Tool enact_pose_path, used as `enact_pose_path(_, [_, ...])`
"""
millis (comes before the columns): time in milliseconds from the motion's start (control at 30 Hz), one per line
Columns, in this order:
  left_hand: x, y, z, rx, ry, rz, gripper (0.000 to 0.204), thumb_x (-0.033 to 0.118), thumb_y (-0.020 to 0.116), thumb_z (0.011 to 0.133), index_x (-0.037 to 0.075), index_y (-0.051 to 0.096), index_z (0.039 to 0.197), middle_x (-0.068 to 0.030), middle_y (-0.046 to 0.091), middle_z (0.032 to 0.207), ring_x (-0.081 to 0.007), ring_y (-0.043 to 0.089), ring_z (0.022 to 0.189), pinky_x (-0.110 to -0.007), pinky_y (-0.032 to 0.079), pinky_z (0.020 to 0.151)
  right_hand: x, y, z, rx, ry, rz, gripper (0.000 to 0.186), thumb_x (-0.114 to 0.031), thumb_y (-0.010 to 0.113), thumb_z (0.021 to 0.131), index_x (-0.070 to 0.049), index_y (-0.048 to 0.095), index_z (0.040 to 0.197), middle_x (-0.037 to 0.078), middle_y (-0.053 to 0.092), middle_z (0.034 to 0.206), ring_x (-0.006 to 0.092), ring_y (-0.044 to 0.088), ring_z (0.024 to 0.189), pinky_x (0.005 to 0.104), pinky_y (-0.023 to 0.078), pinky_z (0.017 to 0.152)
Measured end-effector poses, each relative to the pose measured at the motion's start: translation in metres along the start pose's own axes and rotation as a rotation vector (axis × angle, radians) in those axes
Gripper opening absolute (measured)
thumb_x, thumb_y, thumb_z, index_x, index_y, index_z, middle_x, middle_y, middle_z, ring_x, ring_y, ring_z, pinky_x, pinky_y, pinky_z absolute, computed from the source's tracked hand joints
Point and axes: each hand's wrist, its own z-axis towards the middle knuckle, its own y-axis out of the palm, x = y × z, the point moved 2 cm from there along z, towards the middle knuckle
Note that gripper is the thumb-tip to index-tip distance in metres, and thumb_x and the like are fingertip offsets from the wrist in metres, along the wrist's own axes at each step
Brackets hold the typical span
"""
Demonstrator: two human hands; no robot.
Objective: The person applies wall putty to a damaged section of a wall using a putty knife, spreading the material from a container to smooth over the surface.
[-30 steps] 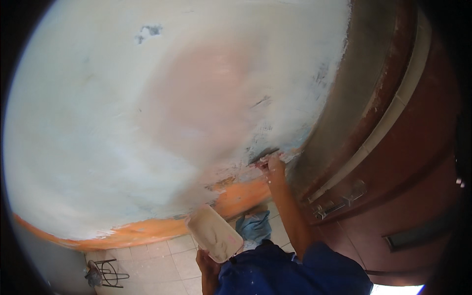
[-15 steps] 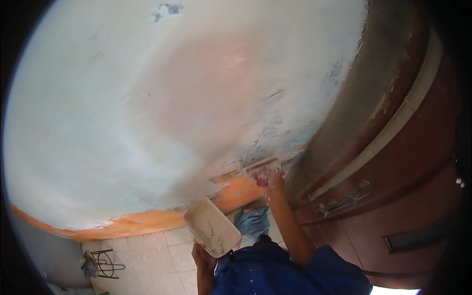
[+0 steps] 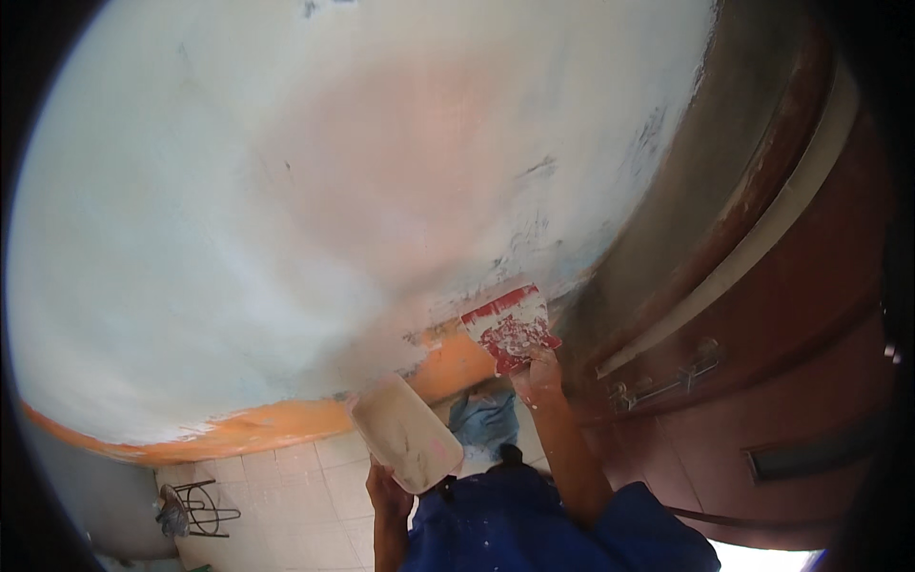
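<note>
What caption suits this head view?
Right hand presses a red putty-smeared scraper to a pale plastered wall; left hand holds a whitish rectangular tray.

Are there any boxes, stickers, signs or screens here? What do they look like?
None: no package, label, sign or screen shows.
Right hand: holds a red putty knife, smeared white, flat against the pale wall.
Left hand: holds up a rectangular plaster tray, whitish and unmarked.
Brown door: at the right, with a metal handle.
</note>
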Motion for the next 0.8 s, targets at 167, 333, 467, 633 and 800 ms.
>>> enact_pose_path(167, [0.004, 0.031, -0.004, 0.056, -0.063, -0.04, 0.024, 0.03, 0.063, 0.072, 0.006, 0.059, 0.076, -0.0102, 0.058, 0.071, -0.0294, 0.05, 0.061, -0.037, 0.039, 0.055, 0.017, -0.058, 0.029, 0.27, 0.115, -0.05, 0.05, 0.005, 0.044, 0.077, -0.001, 0.038, 0.126, 0.02, 0.051, 0.11, 0.0321, 0.056, 0.095, 0.0475, 0.049, 0.082])
enact_pose_path(333, [-0.017, 0.002, -0.002, 0.041, 0.017, -0.008, 0.024, 0.029, 0.062, 0.072, 0.006, 0.059, 0.078, -0.01, 0.059, 0.073, -0.0306, 0.05, 0.062, -0.037, 0.038, 0.054, 0.032, -0.055, 0.098, 0.47, 0.058, -0.076, 0.01, 0.0, 0.047, 0.081, 0.0, 0.048, 0.091, 0.016, 0.053, 0.081, 0.0302, 0.057, 0.077, 0.0419, 0.051, 0.065])
enact_pose_path(467, [-0.017, -0.016, 0.001, 0.049, 0.034, -0.08, 0.029, 0.027, 0.057, 0.077, 0.001, 0.055, 0.09, -0.0124, 0.059, 0.082, -0.0293, 0.056, 0.073, -0.041, 0.045, 0.065, -0.001, 0.015, 0.099, 0.286, 0.09, -0.129, 0.023, -0.008, 0.044, 0.089, 0.006, 0.043, 0.108, 0.013, 0.05, 0.087, 0.0262, 0.055, 0.074, 0.0402, 0.052, 0.062])
enact_pose_path(633, [-0.01, 0.007, 0.003, 0.054, -0.102, -0.315, 0.04, 0.026, 0.05, 0.083, -0.005, 0.046, 0.108, -0.0161, 0.056, 0.098, -0.0266, 0.059, 0.088, -0.042, 0.047, 0.084, -0.028, 0.02, 0.059, 0.086, -0.007, -0.261, 0.019, 0.002, 0.047, 0.072, 0.002, 0.055, 0.089, 0.012, 0.058, 0.082, 0.0241, 0.058, 0.077, 0.0331, 0.05, 0.066])
enact_pose_path(800, [-0.015, -0.005, 0.014, -0.121, -0.026, 0.079, 0.045, 0.021, 0.046, 0.079, 0.0, 0.042, 0.117, -0.0159, 0.05, 0.112, -0.0287, 0.053, 0.1, -0.041, 0.044, 0.09, -0.026, 0.041, -0.019, -0.042, 0.081, -0.089, 0.041, 0.006, 0.049, 0.068, 0.005, 0.05, 0.109, 0.014, 0.059, 0.099, 0.0257, 0.058, 0.095, 0.0392, 0.048, 0.083])
